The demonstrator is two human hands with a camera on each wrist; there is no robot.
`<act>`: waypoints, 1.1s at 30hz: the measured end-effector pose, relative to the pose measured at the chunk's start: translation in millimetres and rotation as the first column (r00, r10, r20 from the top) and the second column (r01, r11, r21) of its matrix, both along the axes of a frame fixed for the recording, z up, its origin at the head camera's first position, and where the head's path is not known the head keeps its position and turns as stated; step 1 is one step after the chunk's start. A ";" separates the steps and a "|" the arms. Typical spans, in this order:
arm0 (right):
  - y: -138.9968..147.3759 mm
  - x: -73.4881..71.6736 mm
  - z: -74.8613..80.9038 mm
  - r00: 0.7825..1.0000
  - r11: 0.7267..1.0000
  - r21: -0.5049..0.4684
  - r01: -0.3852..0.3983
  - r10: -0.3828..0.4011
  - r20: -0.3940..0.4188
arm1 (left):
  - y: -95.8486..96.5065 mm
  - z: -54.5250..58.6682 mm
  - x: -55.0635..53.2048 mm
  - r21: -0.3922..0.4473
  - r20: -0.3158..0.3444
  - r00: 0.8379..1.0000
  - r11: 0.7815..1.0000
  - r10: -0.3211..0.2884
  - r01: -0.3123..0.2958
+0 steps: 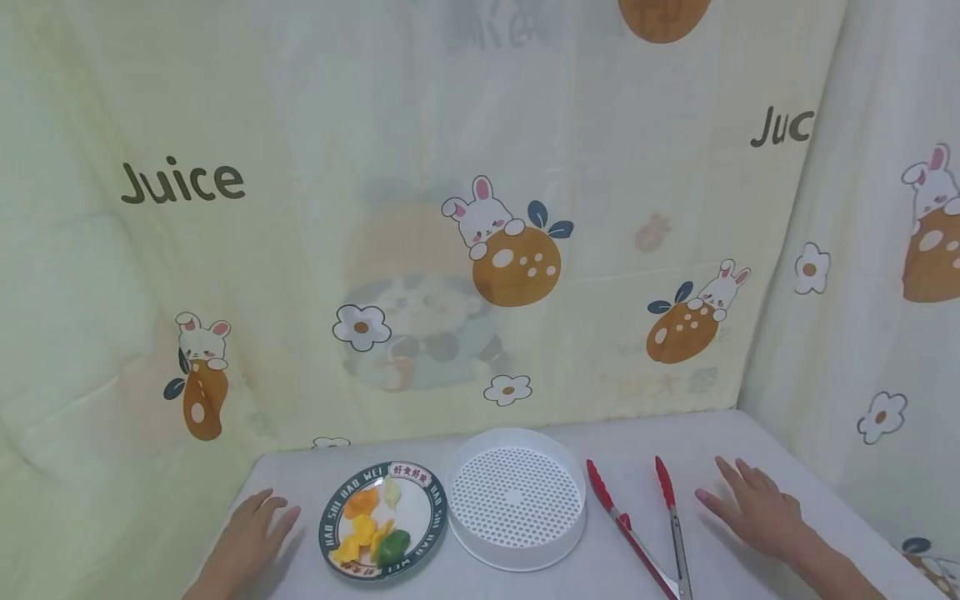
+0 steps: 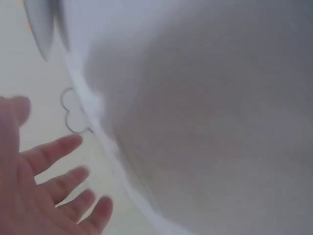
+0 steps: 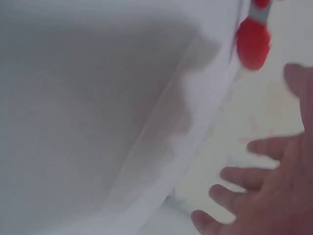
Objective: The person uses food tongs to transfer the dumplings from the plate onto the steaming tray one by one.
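My left hand (image 1: 247,537) is held with its fingers spread, to the left of a round plate (image 1: 430,510) with a dark lettered rim. On that plate lie small food-like pieces: an orange one (image 1: 362,502), several yellow ones (image 1: 364,528), a dark green one (image 1: 393,547) and a pale one (image 1: 392,493). A white round steamer basket (image 1: 517,500) with a perforated bottom stands right beside the plate. To its right are metal tongs (image 1: 682,550) with red tips, their arms apart. My right hand (image 1: 761,510), fingers spread and holding nothing, is right of the tongs.
A white cloth covers the table (image 1: 573,585). Behind it hangs a pale curtain (image 1: 300,250) printed with rabbits, oranges and flowers, and another curtain panel (image 1: 847,333) closes off the right side.
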State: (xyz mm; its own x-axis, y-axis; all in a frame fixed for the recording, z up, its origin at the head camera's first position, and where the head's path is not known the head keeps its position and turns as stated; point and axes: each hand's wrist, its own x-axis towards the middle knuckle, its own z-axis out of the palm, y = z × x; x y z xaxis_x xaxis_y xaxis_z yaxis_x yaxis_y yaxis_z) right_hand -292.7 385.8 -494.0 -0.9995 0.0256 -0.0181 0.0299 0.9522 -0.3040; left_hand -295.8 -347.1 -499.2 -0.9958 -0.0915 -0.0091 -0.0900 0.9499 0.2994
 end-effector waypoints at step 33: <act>-109.3 30.3 -5.3 0.986 0.984 -0.135 0.118 -0.099 0.136 | 51.2 -0.7 -8.0 0.289 0.211 0.977 0.956 -0.020 -0.043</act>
State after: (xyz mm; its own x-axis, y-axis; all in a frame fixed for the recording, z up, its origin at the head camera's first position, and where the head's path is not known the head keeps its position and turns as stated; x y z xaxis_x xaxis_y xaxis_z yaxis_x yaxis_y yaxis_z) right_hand -262.5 276.4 -499.3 -0.9800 0.1217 -0.1574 0.1783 0.8884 -0.4231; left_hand -303.8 -295.8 -499.9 -0.9672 -0.0650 -0.2455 -0.1912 0.8227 0.5353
